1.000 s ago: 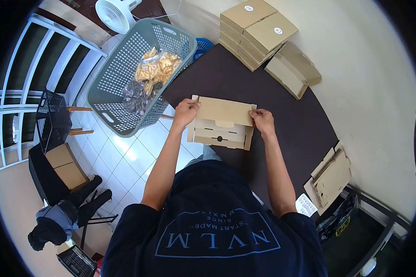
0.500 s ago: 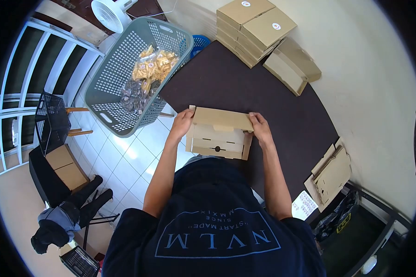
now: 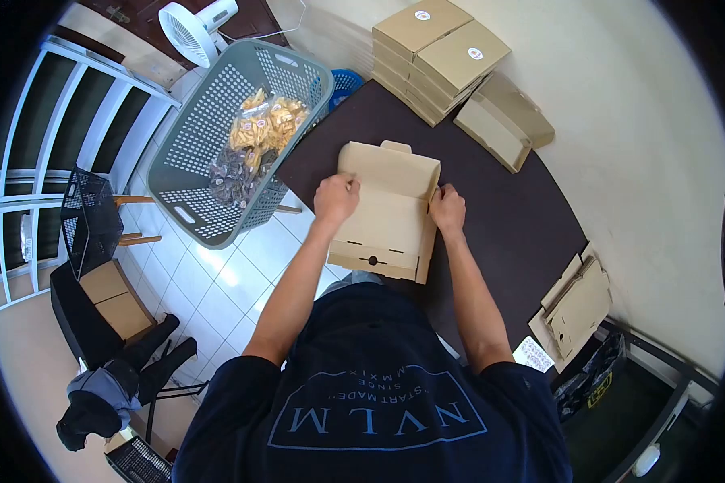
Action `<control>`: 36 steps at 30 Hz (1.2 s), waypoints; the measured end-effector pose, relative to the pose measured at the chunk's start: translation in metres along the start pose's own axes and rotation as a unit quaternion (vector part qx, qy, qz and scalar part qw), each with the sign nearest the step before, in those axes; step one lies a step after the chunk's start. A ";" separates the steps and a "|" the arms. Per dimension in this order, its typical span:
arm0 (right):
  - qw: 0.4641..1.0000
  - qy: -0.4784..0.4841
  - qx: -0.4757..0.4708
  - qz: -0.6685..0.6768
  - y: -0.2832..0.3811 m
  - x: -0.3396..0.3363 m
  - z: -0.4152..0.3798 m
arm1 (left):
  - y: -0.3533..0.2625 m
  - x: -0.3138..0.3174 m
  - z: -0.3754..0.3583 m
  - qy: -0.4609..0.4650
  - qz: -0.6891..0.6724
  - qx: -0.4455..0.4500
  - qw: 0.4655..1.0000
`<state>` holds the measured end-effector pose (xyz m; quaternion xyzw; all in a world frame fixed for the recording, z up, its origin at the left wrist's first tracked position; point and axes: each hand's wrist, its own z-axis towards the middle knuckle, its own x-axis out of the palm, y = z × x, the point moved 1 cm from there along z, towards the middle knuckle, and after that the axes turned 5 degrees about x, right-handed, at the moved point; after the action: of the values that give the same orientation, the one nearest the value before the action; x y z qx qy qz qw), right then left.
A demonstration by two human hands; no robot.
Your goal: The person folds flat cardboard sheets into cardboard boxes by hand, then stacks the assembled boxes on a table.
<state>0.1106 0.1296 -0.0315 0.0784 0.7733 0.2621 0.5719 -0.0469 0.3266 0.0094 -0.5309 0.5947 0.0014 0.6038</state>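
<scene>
A brown cardboard box (image 3: 383, 213) lies on the dark table in front of me, its lid (image 3: 395, 167) raised and tilted away with a small tuck tab at the far edge. Slots and a round hole mark its near wall. My left hand (image 3: 337, 199) is closed at the box's left edge near the lid fold, its fingertips curled inward over the side. On the opposite side, my right hand (image 3: 448, 209) pinches the right edge beside the fold. No items lie inside the box.
Stacked closed boxes (image 3: 439, 52) with round stickers stand at the back, beside an open box (image 3: 503, 121). Flattened cardboard (image 3: 573, 310) lies at the right edge. A grey-green basket (image 3: 193, 153) holding bagged goods (image 3: 262, 133) stands left; a fan (image 3: 189, 34) is behind it.
The lid has swung up and away from me, exposing the inside of the box. Both hands have moved from the lid's front corners to the box sides near the fold.
</scene>
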 end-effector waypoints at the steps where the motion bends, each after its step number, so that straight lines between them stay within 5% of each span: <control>1: 1.000 0.001 0.001 0.000 0.004 0.000 -0.004 | -0.009 0.008 -0.005 -0.087 0.017 0.063 0.994; 2: 1.000 0.001 0.013 0.004 0.007 -0.002 -0.006 | -0.019 0.015 -0.009 -0.172 0.033 0.126 0.976; 6: 0.999 -0.004 0.034 -0.031 0.012 -0.001 -0.011 | -0.049 0.064 -0.008 -0.066 -0.127 0.304 0.942; 10: 0.998 -0.011 0.035 -0.046 0.017 0.004 -0.014 | -0.073 0.089 0.013 -0.035 -0.049 0.266 0.962; 12: 0.998 -0.032 0.020 -0.059 0.018 0.007 -0.015 | -0.079 0.095 0.026 -0.077 0.118 0.225 0.964; 16: 0.998 -0.032 0.008 -0.046 0.013 0.007 -0.025 | -0.064 0.096 0.044 -0.060 0.147 0.243 0.957; 21: 0.981 -0.106 -0.160 -0.003 0.005 0.009 -0.052 | -0.061 0.098 0.045 -0.032 0.137 0.244 0.959; 26: 0.977 -0.115 -0.172 -0.051 0.005 0.013 -0.054 | -0.056 0.101 0.032 0.003 0.116 0.320 0.940; 28: 0.975 -0.113 -0.179 -0.066 0.004 0.012 -0.055 | -0.051 0.099 0.018 -0.096 0.135 0.397 0.903; 36: 0.978 -0.077 -0.179 -0.068 0.002 0.012 -0.054 | -0.056 0.099 0.028 -0.084 0.162 0.332 0.925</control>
<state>0.0566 0.1197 -0.0291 -0.0578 0.6707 0.3501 0.6513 0.0376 0.2575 -0.0332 -0.1945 0.5859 -0.0538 0.7849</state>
